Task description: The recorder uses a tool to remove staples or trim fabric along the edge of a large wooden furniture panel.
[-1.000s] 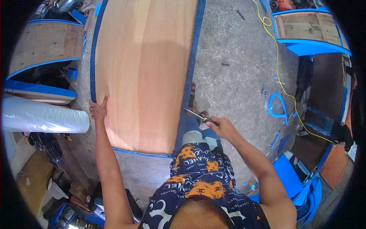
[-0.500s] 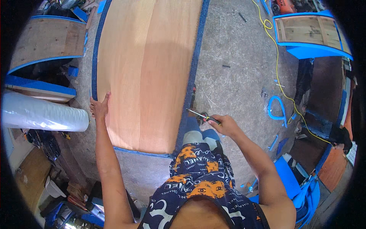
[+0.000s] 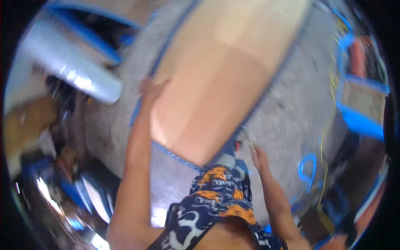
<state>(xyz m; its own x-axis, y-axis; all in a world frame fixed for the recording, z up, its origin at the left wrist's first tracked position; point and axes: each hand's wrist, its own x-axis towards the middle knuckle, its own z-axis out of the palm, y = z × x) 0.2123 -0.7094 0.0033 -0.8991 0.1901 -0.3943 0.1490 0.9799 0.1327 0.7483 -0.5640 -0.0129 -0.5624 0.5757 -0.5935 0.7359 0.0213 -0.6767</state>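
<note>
A long wooden panel (image 3: 225, 79) with a dark blue fabric-like edging stretches away in front of me, tilted toward the upper right. My left hand (image 3: 153, 89) grips its left edge, thumb spread over the wood and fingers around the outer side. Off the panel's near right corner, beside my leg, my right hand (image 3: 259, 158) is closed around a screwdriver (image 3: 251, 145). Motion smears the tool, and its shaft is faint now; the earlier picture shows it clearly.
A plastic-wrapped roll (image 3: 75, 62) lies at the left, near blue-edged pieces. On the concrete floor (image 3: 287, 121) to the right are a blue strip loop (image 3: 307, 171) and a yellow cord (image 3: 332, 83). Another blue-edged wooden piece (image 3: 362, 100) stands at the far right.
The whole view has turned and blurred, so the panel now slants to the upper right. My left hand stays at the panel's edge. My right hand is lower, nearer my leg.
</note>
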